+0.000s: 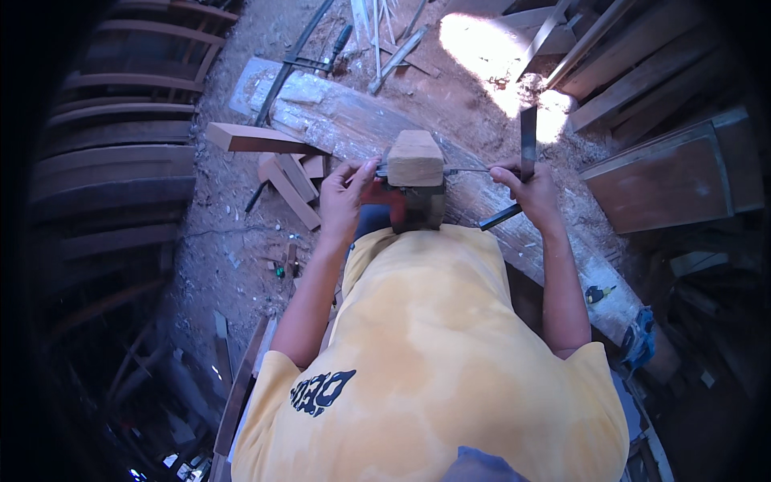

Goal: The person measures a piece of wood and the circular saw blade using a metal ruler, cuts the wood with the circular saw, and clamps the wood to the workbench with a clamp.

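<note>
A pale wood block (415,165) stands in front of my body, above a dark and red object (397,206) that it partly covers. My left hand (345,195) is at the block's left side. Its thumb and fingers are pinched by a small grey piece, and what they grip is mostly hidden. My right hand (530,195) is closed around a dark L-shaped tool, perhaps a square, whose flat blade (528,135) points away and whose dark bar (500,217) slants toward me. From its fingertips a thin rod (472,169) runs to the block's right side.
A long worn plank (345,112) crosses diagonally beyond my hands. Cut wood pieces (285,181) lie at left, near stacked curved frames (132,157). A clamp (333,52) lies at the far end. Boards and panels (658,181) lean at right; a blue object (641,336) lies nearer.
</note>
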Demonstrator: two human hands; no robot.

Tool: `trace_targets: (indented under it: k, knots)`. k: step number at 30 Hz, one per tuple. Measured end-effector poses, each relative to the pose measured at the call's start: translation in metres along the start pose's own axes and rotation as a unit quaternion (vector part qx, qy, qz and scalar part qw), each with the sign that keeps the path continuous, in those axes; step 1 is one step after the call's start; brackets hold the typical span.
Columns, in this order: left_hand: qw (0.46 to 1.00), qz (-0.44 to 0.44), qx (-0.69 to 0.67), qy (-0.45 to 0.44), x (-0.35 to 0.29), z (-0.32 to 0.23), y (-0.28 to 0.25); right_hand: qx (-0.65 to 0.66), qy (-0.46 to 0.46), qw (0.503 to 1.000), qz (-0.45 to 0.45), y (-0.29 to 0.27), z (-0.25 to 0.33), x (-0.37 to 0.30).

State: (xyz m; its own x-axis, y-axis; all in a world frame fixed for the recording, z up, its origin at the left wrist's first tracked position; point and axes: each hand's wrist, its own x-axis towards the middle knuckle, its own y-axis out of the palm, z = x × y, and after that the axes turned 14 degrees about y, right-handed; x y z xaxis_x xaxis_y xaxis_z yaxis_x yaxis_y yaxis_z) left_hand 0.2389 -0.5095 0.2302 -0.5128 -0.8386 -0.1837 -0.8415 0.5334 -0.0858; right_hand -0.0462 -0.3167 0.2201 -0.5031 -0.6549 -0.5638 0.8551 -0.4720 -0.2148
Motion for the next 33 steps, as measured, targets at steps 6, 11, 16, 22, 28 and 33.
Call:
trace_targets:
  k: [6, 11, 16, 22, 28, 33]
  knots:
    - [0.995, -0.055, 0.029, 0.073, -0.01, -0.001, 0.014, -0.088, 0.046, 0.994, 0.045, -0.015, 0.021, 0.007]
    - [0.993, -0.048, 0.077, 0.077, -0.012, -0.019, 0.02, -0.177, 0.014, 0.984, -0.021, -0.041, 0.025, 0.024]
    - [0.997, -0.015, 0.045, 0.058, -0.004, -0.016, 0.013, -0.324, -0.067, 0.943, 0.029, -0.052, 0.051, 0.047]
    - [0.997, -0.035, 0.009, 0.073, -0.007, -0.005, 0.006, -0.351, -0.084, 0.931, 0.051, -0.046, 0.054, 0.08]
    - [0.997, -0.072, -0.019, 0.01, -0.01, -0.001, 0.006, -0.363, -0.161, 0.915, 0.063, -0.044, 0.04, 0.098]
    - [0.999, -0.038, 0.005, -0.038, -0.007, -0.003, -0.004, -0.358, -0.162, 0.918, 0.062, -0.042, 0.028, 0.101]
